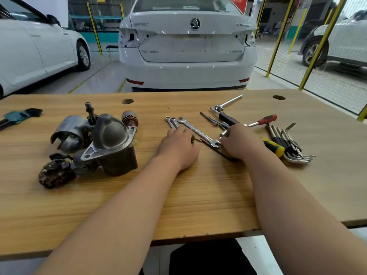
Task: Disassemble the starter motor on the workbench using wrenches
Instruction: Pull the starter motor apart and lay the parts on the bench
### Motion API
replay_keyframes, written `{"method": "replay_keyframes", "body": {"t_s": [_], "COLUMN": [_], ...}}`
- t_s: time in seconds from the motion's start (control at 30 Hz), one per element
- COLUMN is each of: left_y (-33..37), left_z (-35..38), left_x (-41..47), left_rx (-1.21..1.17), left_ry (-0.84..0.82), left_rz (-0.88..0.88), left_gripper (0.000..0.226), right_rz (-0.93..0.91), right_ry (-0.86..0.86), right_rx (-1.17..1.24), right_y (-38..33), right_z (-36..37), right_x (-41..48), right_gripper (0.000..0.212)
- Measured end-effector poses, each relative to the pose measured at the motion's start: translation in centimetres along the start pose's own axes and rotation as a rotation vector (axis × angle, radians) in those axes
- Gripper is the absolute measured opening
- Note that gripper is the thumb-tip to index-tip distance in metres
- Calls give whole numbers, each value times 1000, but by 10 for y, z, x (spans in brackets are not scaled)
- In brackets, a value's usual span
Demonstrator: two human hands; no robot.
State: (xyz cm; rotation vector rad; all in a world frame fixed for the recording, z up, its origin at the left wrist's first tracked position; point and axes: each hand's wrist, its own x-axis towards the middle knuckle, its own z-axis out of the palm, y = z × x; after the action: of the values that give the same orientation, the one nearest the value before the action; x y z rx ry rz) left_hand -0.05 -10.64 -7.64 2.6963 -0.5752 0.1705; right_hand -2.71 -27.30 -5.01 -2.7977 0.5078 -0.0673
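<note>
The starter motor lies in parts at the left of the workbench (198, 195): nose housing (111, 139), steel field case (68, 132), pinion shaft (90, 112), copper armature (130, 119) and brush holder (55, 173). My left hand (178, 149) rests palm down in the middle, its fingertips on the handle ends of two small wrenches (171, 122). A long combination wrench (198, 132) lies slanted between my hands. My right hand (241, 143) has curled fingers that pinch a small silver socket piece (222, 133). A dark bar (222, 153) runs under that hand.
Behind my right hand lie a T-handle wrench (228, 103), a red-handled driver (265, 120) and thin rods (210, 119). A yellow-green screwdriver (275, 147) and a hex key set (292, 149) lie to its right. Teal-holder hex keys (17, 116) sit far left. Parked cars stand beyond the bench.
</note>
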Motion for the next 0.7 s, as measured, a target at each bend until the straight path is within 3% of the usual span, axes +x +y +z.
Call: {"method": "replay_keyframes", "body": {"t_s": [0.07,0.2,0.3,0.53,0.63,0.7], "left_y": [-5,-4,-2,-2,-4,-4], "left_z": [-2,1,2,3,6,6], "left_x": [1,0,-2,-1,1,3], "left_rx": [-62,-121,-129,-12,-61,-94], "left_ry": [8,34,40,8,36,48], "left_rz": [9,78,130,91,72,67], "left_gripper": [29,22,28,38,40,39], "right_rz": [-20,-13,36,-26,9,14], "right_ry": [38,359,193,28,72,180], "right_rx": [48,180,-82,-392,-333,-188], "right_y": [1,4,-6,-20,-16,-19], "right_z": [2,-3,-3,-6,-15,-18], "right_x": [0,10,19,30,37,45], "right_gripper": [22,22,7,13,7,14]}}
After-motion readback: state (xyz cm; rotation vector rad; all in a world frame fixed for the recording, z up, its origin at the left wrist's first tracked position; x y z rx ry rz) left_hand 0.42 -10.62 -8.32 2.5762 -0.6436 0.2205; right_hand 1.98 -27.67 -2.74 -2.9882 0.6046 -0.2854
